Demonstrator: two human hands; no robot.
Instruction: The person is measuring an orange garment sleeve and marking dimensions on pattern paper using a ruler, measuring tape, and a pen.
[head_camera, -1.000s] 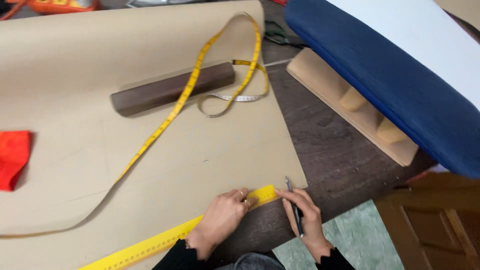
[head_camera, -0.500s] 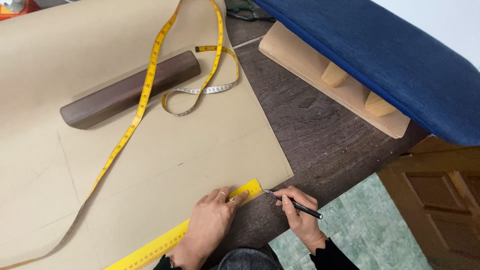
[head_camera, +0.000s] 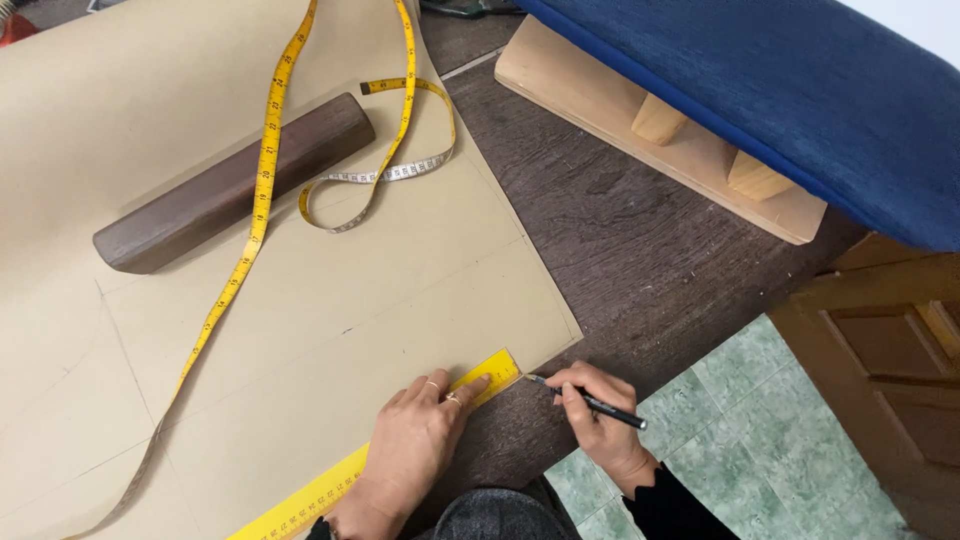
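Observation:
My left hand (head_camera: 415, 440) lies flat with spread fingers on a yellow ruler (head_camera: 330, 490), pressing it onto a large sheet of brown paper (head_camera: 300, 300) near the sheet's near right corner. My right hand (head_camera: 598, 420) grips a black pencil (head_camera: 595, 402); its tip touches the paper just past the ruler's far end. Faint pencil lines cross the paper.
A dark wooden block (head_camera: 235, 185) weighs down the paper, with a yellow measuring tape (head_camera: 265, 170) draped over it. A blue padded board on a wooden base (head_camera: 760, 110) stands at the upper right. Dark wooden tabletop (head_camera: 620, 230), green tiled floor (head_camera: 760, 420) and a wooden door (head_camera: 890, 350) lie to the right.
The view has shifted toward the paper's corner. My right hand has turned the pencil from upright to slanted, bringing its tip down at the ruler's end. My left hand stays on the ruler.

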